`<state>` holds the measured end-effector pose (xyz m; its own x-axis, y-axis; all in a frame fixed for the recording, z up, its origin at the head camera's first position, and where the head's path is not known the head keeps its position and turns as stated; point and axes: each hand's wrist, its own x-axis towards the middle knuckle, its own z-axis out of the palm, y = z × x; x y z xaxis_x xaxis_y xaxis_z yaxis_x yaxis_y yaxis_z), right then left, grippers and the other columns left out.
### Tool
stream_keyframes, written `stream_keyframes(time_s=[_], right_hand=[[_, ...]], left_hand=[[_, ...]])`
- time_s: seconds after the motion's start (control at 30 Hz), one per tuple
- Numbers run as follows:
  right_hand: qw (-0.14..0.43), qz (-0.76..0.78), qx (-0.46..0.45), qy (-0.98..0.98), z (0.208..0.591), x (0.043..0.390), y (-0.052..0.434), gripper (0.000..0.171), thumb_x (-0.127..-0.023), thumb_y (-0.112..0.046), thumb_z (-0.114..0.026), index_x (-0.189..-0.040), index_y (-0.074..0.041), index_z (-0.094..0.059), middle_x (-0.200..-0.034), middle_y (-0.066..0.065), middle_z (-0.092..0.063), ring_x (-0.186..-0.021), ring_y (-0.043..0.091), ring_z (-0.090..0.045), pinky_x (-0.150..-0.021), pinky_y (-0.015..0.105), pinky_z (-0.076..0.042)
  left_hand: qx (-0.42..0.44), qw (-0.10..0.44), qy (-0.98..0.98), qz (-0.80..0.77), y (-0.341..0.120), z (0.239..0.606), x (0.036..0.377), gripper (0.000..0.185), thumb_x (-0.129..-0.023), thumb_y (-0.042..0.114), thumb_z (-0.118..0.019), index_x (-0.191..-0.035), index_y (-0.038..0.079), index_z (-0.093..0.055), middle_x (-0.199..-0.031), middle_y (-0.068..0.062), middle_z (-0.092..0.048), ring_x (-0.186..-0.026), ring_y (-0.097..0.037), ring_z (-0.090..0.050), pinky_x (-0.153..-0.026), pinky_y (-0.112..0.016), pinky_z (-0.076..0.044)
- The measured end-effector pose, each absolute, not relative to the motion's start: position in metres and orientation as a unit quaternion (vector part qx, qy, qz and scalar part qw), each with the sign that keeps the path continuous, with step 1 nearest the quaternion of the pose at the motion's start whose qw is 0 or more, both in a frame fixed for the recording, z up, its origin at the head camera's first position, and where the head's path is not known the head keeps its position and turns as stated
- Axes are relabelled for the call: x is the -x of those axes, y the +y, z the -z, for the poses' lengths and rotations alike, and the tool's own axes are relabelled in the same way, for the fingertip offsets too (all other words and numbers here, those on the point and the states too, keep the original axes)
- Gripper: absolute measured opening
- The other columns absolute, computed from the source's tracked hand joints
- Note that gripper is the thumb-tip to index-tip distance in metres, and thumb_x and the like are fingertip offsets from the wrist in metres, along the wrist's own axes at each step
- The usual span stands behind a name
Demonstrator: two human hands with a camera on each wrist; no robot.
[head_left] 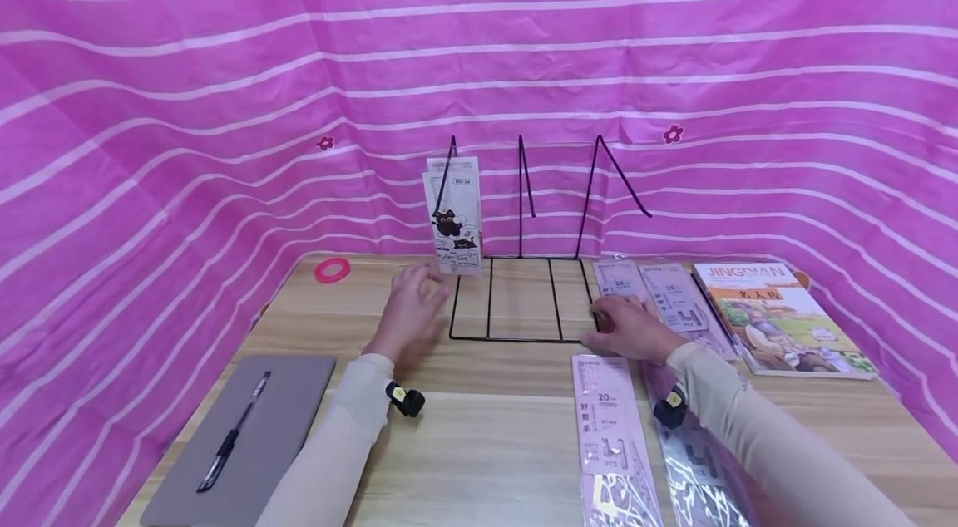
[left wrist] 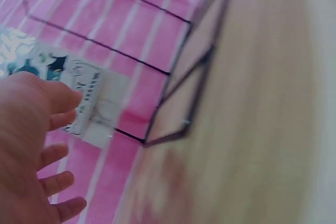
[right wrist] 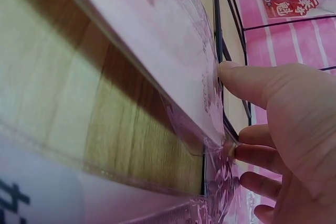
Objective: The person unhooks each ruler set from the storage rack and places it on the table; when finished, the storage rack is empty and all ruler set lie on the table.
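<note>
Pink ruler pack (head_left: 627, 282) lies lengthwise away under right hand (head_left: 632, 329)

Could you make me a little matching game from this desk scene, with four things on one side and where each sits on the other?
Things:
1. pen
2. pink tape ring
3. ruler set pack
4. picture book

Places:
A. standing upright at the left end of the wire rack
B. lying on the grey folder
C. flat at the table's right edge
D. on the table's far left, near the cloth

Pairs: 1-B, 2-D, 3-A, 4-C
</note>
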<state>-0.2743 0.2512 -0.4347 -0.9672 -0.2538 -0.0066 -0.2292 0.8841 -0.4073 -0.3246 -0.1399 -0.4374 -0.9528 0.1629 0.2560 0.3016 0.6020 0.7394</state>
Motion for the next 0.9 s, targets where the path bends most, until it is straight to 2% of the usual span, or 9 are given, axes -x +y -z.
stream_keyframes(time_s=[0.2, 0.33, 0.47, 0.63, 0.73, 0.8, 0.9], right_hand=[[0.031, 0.210, 0.119, 0.970, 0.431, 0.274, 0.250, 0.064, -0.093, -0.043, -0.079, -0.140, -0.003, -0.062, -0.138, 0.019, -0.065, -0.128, 0.040, -0.052, -0.113, 0.067, -0.027], [0.034, 0.209, 0.115, 0.970, 0.431, 0.273, 0.249, 0.064, -0.092, -0.042, -0.079, -0.140, -0.003, -0.062, -0.139, 0.019, -0.065, -0.130, 0.041, -0.052, -0.114, 0.068, -0.026], [0.041, 0.217, 0.112, 0.969, 0.433, 0.271, 0.247, 0.065, -0.092, -0.041, -0.080, -0.140, -0.002, -0.061, -0.141, 0.020, -0.063, -0.133, 0.043, -0.050, -0.116, 0.068, -0.023], [0.047, 0.214, 0.104, 0.970, 0.435, 0.271, 0.245, 0.065, -0.093, -0.042, -0.079, -0.141, -0.003, -0.061, -0.144, 0.020, -0.062, -0.134, 0.042, -0.049, -0.115, 0.067, -0.024], [0.048, 0.212, 0.096, 0.971, 0.435, 0.272, 0.246, 0.065, -0.093, -0.042, -0.079, -0.142, -0.003, -0.060, -0.146, 0.020, -0.061, -0.136, 0.042, -0.048, -0.115, 0.067, -0.024], [0.047, 0.212, 0.094, 0.972, 0.436, 0.272, 0.247, 0.065, -0.093, -0.042, -0.079, -0.142, -0.004, -0.060, -0.147, 0.020, -0.061, -0.138, 0.042, -0.047, -0.115, 0.067, -0.024], [0.046, 0.214, 0.094, 0.971, 0.435, 0.273, 0.248, 0.065, -0.093, -0.042, -0.079, -0.143, -0.004, -0.060, -0.147, 0.020, -0.060, -0.138, 0.043, -0.047, -0.115, 0.067, -0.024]], left_hand=[[0.117, 0.104, -0.828, 0.538, -0.137, 0.422, 0.342, 0.036, -0.101, 0.032, -0.071, -0.132, 0.014, -0.065, -0.171, -0.007, -0.034, -0.158, -0.036, -0.027, -0.126, -0.067, -0.026], [0.123, 0.098, -0.788, 0.595, -0.133, 0.416, 0.350, 0.035, -0.100, 0.027, -0.073, -0.132, 0.016, -0.067, -0.171, -0.001, -0.032, -0.151, -0.033, -0.039, -0.121, -0.063, -0.035], [0.130, 0.101, -0.773, 0.612, -0.131, 0.412, 0.354, 0.031, -0.100, 0.025, -0.073, -0.128, 0.013, -0.068, -0.167, -0.004, -0.038, -0.140, -0.033, -0.049, -0.117, -0.056, -0.040], [0.141, 0.124, -0.771, 0.608, -0.124, 0.410, 0.356, 0.021, -0.100, 0.013, -0.071, -0.120, 0.008, -0.070, -0.141, -0.012, -0.058, -0.124, -0.031, -0.058, -0.109, -0.050, -0.047], [0.151, 0.157, -0.775, 0.593, -0.117, 0.407, 0.354, 0.016, -0.099, 0.003, -0.067, -0.114, 0.005, -0.072, -0.123, -0.014, -0.062, -0.112, -0.028, -0.061, -0.100, -0.042, -0.053], [0.158, 0.184, -0.785, 0.570, -0.113, 0.405, 0.351, 0.018, -0.098, -0.002, -0.065, -0.111, 0.005, -0.074, -0.116, -0.014, -0.063, -0.105, -0.026, -0.062, -0.095, -0.036, -0.054], [0.171, 0.203, -0.801, 0.537, -0.111, 0.400, 0.344, 0.029, -0.097, -0.005, -0.063, -0.118, 0.009, -0.076, -0.111, -0.013, -0.063, -0.096, -0.023, -0.061, -0.085, -0.028, -0.053]])
